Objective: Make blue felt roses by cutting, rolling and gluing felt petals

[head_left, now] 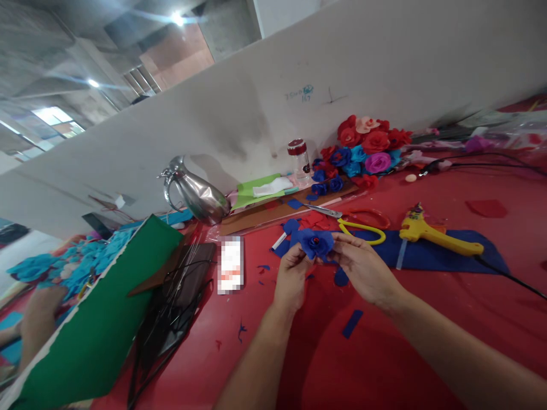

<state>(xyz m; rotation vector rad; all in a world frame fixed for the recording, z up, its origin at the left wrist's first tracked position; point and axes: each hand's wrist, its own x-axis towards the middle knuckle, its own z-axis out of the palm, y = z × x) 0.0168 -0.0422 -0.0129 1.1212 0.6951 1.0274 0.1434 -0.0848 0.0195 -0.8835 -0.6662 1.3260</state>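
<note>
Pinched between left hand (pixel 294 267) and right hand (pixel 361 262): blue flower (pixel 318 246), above red table (pixel 316 353). Petals ring red centre (pixel 316 240); looks mostly formed. Blue scraps (pixel 352 324) lie loose, unattached.

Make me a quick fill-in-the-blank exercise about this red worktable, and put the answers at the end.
1. The left hand and right hand hold a flower with ____ petals.
2. The scissors have one red handle and one ____ handle.
3. The lid of the jar is ____.
4. In the picture, the glue gun lies to the ____ of both hands.

Missing words: blue; yellow; red; right.
</note>
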